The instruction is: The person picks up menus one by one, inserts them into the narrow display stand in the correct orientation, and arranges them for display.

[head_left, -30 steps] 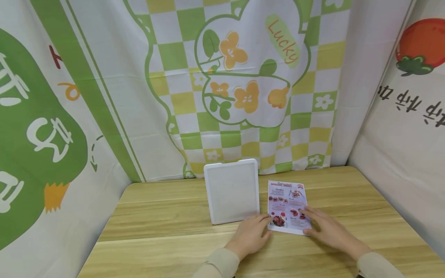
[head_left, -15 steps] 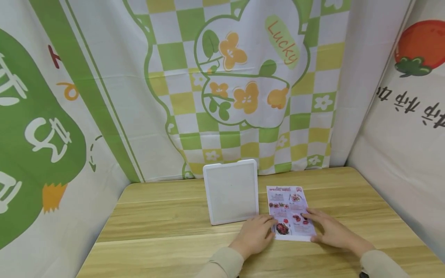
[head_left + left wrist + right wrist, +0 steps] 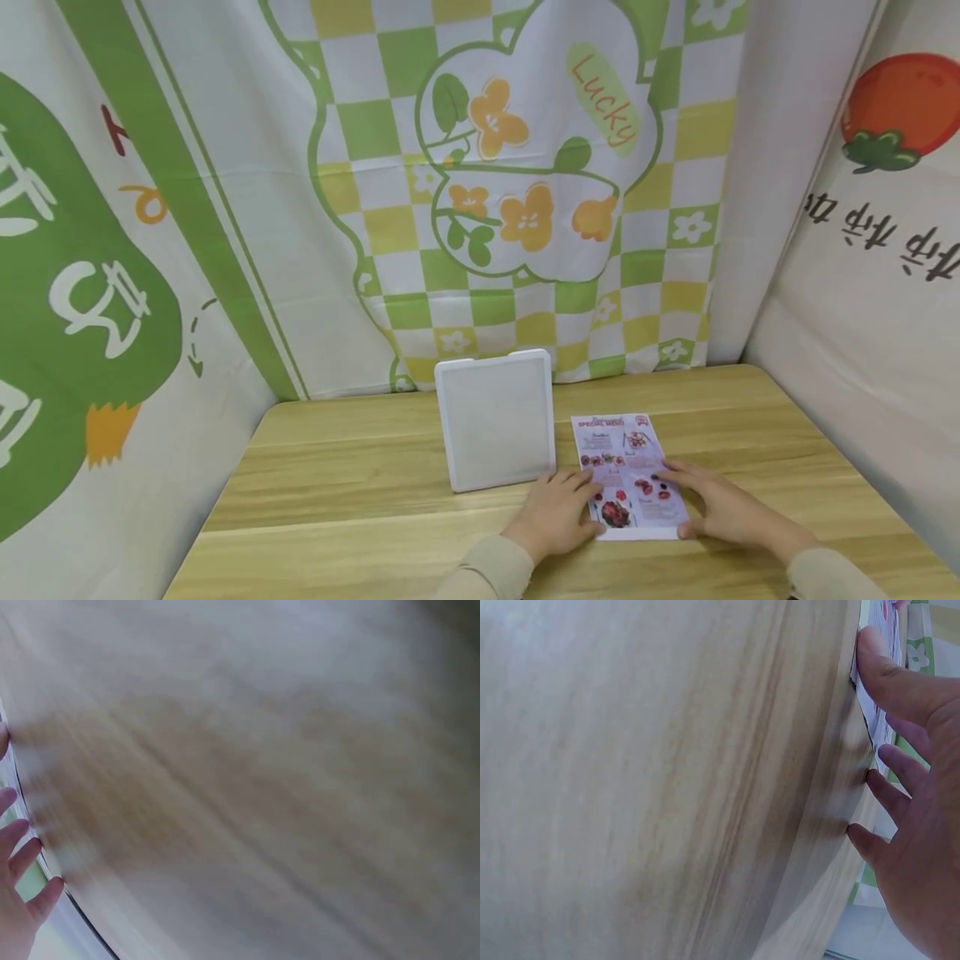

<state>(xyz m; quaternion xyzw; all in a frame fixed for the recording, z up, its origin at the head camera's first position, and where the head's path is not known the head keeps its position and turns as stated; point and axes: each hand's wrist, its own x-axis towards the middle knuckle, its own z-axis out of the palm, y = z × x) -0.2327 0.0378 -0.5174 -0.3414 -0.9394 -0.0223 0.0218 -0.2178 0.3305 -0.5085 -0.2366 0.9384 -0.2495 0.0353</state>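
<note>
A printed menu sheet [image 3: 628,467] headed "SPECIAL MENU" lies flat on the wooden table, its food photos facing up. My left hand [image 3: 553,510] rests at its left edge, fingers relaxed, thumb near the lower left corner. On the opposite side, my right hand [image 3: 723,507] touches the right edge with spread fingers, the thumb by the lower right corner. In the right wrist view the right hand's fingertips [image 3: 859,832] meet the tabletop beside the paper. Only part of the left hand [image 3: 13,907] shows in the left wrist view. A white framed panel [image 3: 498,421] stands upright just left of the menu.
The wood-grain table [image 3: 337,492] runs back to a fabric backdrop [image 3: 480,308] with green and yellow checks. Printed cloth walls [image 3: 862,333] close in both sides. The panel stands near the left hand's fingers.
Both hands have drawn the menu toward the person and slightly right, its bottom edge now lower in the head view. The white panel has stayed put while the view shifts slightly.
</note>
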